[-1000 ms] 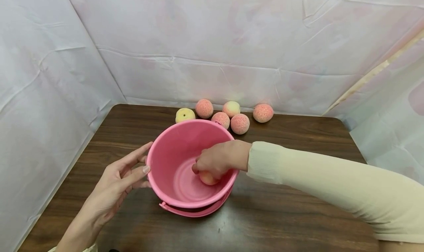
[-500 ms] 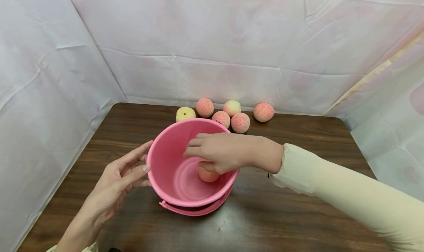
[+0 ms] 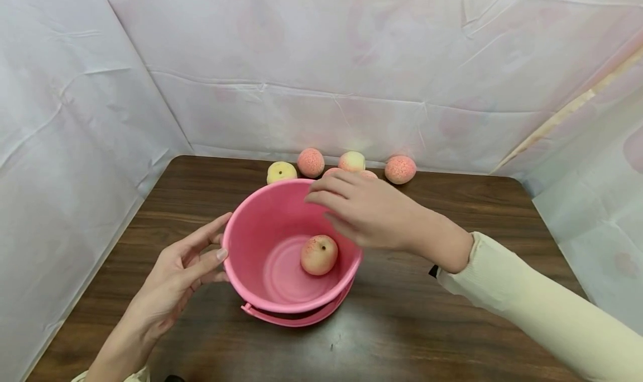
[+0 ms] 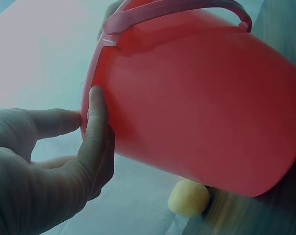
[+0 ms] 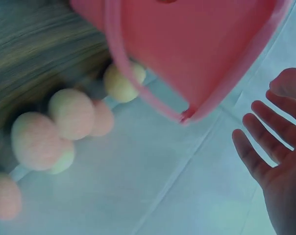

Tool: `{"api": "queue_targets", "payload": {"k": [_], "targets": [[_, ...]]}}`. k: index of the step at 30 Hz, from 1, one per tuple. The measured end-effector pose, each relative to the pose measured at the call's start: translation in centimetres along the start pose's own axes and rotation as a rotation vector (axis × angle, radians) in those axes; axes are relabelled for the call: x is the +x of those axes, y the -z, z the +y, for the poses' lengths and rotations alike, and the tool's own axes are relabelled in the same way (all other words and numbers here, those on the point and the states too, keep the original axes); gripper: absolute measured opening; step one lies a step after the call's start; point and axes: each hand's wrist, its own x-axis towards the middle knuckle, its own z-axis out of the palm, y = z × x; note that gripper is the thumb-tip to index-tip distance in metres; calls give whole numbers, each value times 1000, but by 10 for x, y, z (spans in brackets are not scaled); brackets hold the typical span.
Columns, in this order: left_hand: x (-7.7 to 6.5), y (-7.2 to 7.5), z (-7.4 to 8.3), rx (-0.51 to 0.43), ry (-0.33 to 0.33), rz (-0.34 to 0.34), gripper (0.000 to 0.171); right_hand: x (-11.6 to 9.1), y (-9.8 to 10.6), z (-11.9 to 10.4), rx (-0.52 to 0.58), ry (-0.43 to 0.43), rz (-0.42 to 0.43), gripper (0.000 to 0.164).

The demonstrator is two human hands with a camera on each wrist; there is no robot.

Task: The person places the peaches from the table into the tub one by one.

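Note:
A pink bucket [image 3: 291,298] stands on the dark wooden table. My left hand [image 3: 176,278] holds its rim at the left side; in the left wrist view the thumb meets the rim's edge and the fingers lie on the outer wall. Inside, against the right part of the wall, rests one peach [image 3: 318,256] with a dark dot on it. My right hand [image 3: 369,209] is raised above the bucket's right rim. It holds nothing, and its fingers are spread in the right wrist view.
Behind the bucket lie a yellow peach [image 3: 282,172] and several pinkish peaches [image 3: 310,162], two of them partly hidden by the right hand. One more peach [image 3: 400,170] lies apart at right. White sheeting [image 3: 321,63] closes off the table's back and sides.
My right hand has let go of the peach on the bucket floor and has risen up and to the right, out of the bucket. The left hand and bucket have stayed in place.

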Motion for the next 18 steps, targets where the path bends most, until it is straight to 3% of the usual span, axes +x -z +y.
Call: {"api": "queue_targets", "payload": {"k": [9, 18], "targets": [[-1, 2, -1, 10, 0, 5, 61, -31, -9, 32, -44, -66, 179, 32], [0, 5, -3, 12, -2, 5, 61, -63, -33, 71, -66, -213, 132, 33]]}}
